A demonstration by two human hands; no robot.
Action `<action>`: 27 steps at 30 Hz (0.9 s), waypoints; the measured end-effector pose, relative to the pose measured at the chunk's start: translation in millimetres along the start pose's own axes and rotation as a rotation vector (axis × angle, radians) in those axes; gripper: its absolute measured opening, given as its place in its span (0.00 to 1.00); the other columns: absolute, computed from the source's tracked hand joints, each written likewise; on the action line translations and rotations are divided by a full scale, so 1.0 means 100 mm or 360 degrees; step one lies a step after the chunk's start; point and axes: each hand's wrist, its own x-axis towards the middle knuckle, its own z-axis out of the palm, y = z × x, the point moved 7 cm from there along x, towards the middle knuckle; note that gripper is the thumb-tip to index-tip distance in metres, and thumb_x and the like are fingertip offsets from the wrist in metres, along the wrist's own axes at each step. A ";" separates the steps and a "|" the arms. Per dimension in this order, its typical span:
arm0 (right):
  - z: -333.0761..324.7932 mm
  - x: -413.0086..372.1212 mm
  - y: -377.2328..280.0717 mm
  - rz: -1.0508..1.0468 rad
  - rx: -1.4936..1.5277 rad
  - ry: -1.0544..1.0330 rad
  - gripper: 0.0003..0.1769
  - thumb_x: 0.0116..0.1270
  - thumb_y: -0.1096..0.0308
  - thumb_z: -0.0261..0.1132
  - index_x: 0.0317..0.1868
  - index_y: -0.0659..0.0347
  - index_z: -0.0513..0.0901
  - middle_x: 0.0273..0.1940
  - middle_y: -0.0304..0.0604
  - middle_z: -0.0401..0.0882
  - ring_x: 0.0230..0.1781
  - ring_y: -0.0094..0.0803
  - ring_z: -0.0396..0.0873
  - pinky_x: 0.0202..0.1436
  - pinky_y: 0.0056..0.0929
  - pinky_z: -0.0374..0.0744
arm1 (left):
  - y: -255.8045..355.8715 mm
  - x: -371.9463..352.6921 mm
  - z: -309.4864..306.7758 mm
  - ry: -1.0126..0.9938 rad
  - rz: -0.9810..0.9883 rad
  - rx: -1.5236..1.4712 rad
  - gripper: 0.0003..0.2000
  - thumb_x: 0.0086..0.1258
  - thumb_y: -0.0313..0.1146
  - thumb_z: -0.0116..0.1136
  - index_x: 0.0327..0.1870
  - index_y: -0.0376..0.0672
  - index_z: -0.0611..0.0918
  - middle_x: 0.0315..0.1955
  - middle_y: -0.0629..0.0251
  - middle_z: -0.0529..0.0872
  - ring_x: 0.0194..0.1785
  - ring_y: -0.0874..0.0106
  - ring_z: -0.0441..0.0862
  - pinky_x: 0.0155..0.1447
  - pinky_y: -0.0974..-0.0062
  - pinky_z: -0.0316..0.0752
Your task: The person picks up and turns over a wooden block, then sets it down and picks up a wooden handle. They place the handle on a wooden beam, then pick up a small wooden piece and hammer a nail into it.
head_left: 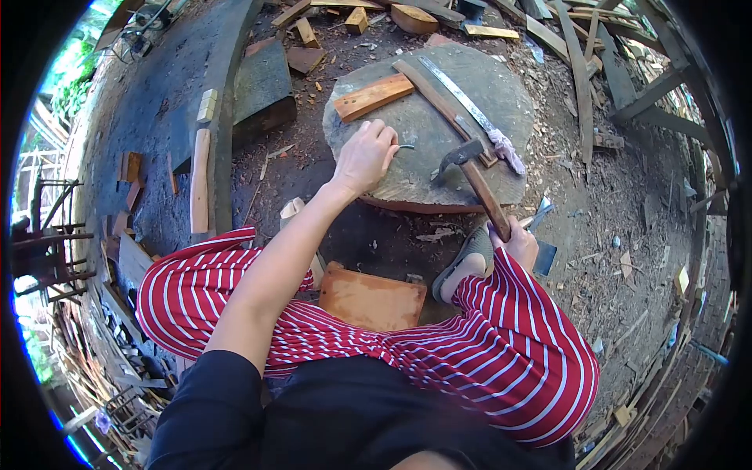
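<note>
My left hand (366, 159) is closed in a pinch over the near left of a round wooden stump (427, 168). From its fingers sticks a thin, bent metal piece that looks like a nail (406, 146). My right hand (518, 244), by my right knee, grips the handle of a claw hammer (487, 196). The hammer's head lies over the stump's right side, close to the end of a long wooden strip (432, 92). Beside the strip lies a long metal blade (462, 95) with a cloth-wrapped handle. A short wooden block (374, 97) rests behind my left hand.
A dark wood block (264, 86) and a pale wooden stick (201, 180) are on the left. Between my legs sits an orange-brown board (374, 296). Offcuts (413, 19) lie beyond the stump, with long planks (581, 78) at the right. Wood chips litter the dirt floor.
</note>
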 end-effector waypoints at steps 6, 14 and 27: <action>0.10 -0.05 0.08 -0.0010 -0.0044 -0.0085 0.17 0.57 0.56 0.74 0.40 0.55 0.81 0.27 0.54 0.83 0.32 0.53 0.84 0.36 0.49 0.79 | -0.27 0.00 -0.10 -0.0056 -0.0074 -0.0257 0.07 0.69 0.28 0.60 0.44 0.39 0.77 0.34 0.55 0.81 0.43 0.55 0.81 0.48 0.60 0.76; 0.13 -0.05 0.09 -0.0026 -0.0039 -0.0136 0.17 0.58 0.54 0.73 0.41 0.54 0.81 0.27 0.53 0.83 0.32 0.53 0.84 0.35 0.49 0.79 | -0.38 0.13 -0.21 -0.0456 0.0133 0.0026 0.12 0.71 0.31 0.58 0.53 0.44 0.81 0.40 0.54 0.85 0.47 0.55 0.84 0.50 0.60 0.78; 0.13 -0.03 0.09 -0.0033 -0.0123 -0.0121 0.17 0.60 0.53 0.72 0.42 0.53 0.81 0.26 0.55 0.83 0.32 0.54 0.85 0.36 0.50 0.79 | -0.15 0.16 -0.17 -0.0700 0.1578 0.0488 0.07 0.59 0.31 0.58 0.38 0.47 0.82 0.39 0.71 0.79 0.49 0.71 0.79 0.52 0.73 0.78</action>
